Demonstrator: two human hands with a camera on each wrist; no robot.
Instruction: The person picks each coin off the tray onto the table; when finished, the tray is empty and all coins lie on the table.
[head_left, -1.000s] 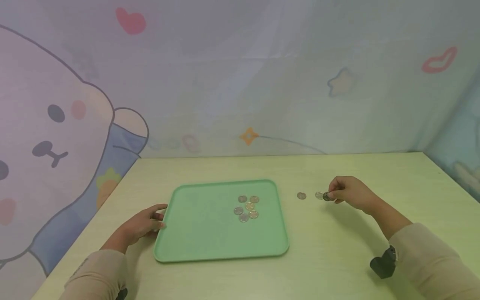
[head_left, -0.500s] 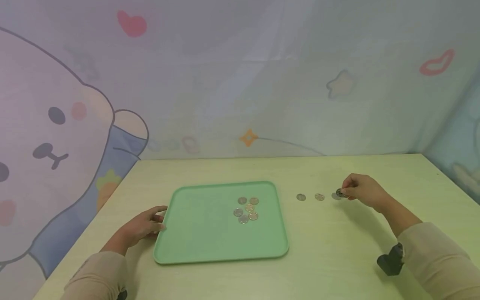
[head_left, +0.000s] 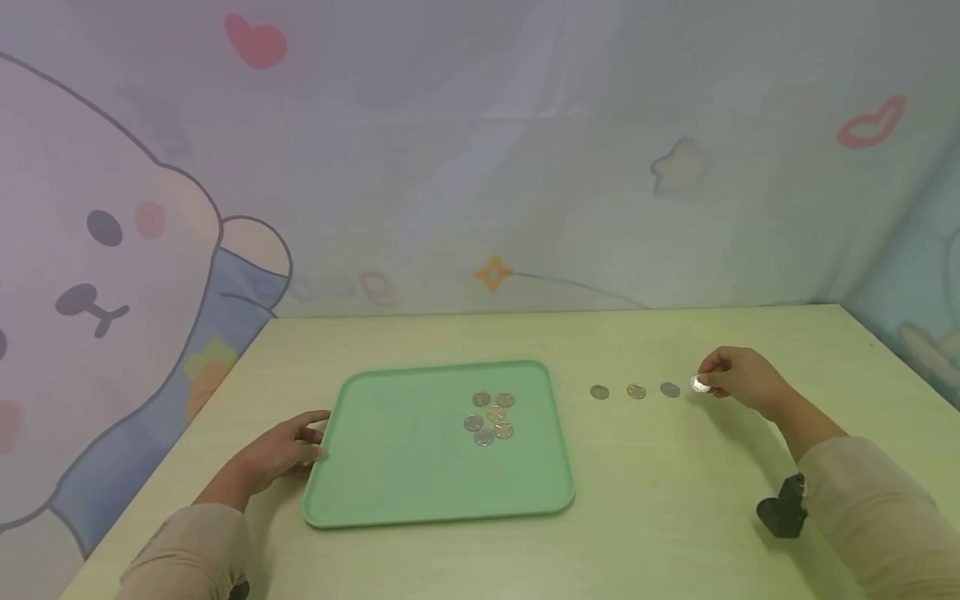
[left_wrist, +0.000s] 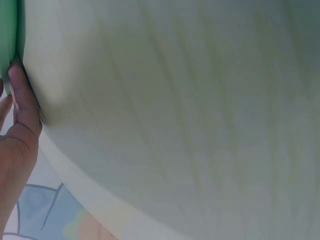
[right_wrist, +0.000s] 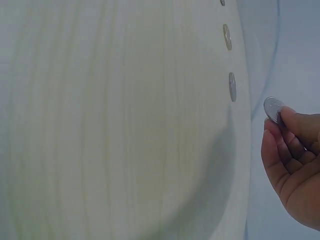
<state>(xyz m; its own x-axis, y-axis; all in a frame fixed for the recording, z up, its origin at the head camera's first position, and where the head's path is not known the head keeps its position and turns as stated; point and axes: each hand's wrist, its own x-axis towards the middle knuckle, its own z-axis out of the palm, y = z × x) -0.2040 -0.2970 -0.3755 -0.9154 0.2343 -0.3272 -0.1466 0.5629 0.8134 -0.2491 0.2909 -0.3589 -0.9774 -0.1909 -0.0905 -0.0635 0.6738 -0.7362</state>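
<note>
My right hand [head_left: 742, 382] pinches a silver coin [head_left: 700, 384] between thumb and fingertips, over the table toward the right. In the right wrist view this coin [right_wrist: 273, 109] is tilted, its face partly showing. Left of the hand, three coins lie spaced in a row on the table; the nearest is a grey coin [head_left: 670, 389], then a coin [head_left: 636, 391], then a farther one [head_left: 599, 392]. A green tray [head_left: 397, 450] lies to their left with several coins [head_left: 483, 437] grouped on its right part. My left hand [head_left: 277, 454] rests its fingertips against the tray's left rim.
The pale wooden table [head_left: 652, 517] runs back to a cloth backdrop [head_left: 450, 167] printed with a bear, hearts and stars. A black device [head_left: 783, 508] is strapped at the right sleeve.
The right hand has moved to the right along the row. A third coin now lies apart on the table, and another shows between the fingers. The left hand stays at the tray.
</note>
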